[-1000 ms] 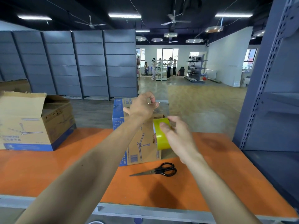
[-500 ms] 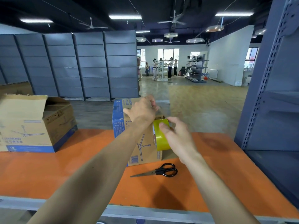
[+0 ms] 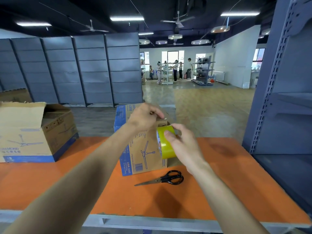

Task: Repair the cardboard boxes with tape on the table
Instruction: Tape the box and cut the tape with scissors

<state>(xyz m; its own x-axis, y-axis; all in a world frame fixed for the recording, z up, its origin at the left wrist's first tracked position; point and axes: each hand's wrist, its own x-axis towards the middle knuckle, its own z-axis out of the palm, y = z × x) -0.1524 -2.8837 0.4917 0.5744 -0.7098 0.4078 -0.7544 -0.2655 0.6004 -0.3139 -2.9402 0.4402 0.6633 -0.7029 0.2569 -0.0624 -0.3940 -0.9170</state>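
Note:
A tall cardboard box [image 3: 143, 154] with a fan drawing and blue edges stands upright in the middle of the orange table [image 3: 219, 183]. My right hand [image 3: 184, 146] grips a yellow tape roll [image 3: 166, 144] held against the box's upper right side. My left hand [image 3: 145, 117] is at the box's top edge, fingers curled and pinching something small there, seemingly the tape's free end; the strip itself is hard to make out.
Black scissors [image 3: 166, 179] lie on the table in front of the box. A second, open cardboard box [image 3: 33, 134] sits at the left. A grey metal shelf rack [image 3: 283, 98] stands close on the right. People stand far off in the back.
My hands stay at the box and roll with only slight shifts. The view has tilted a little.

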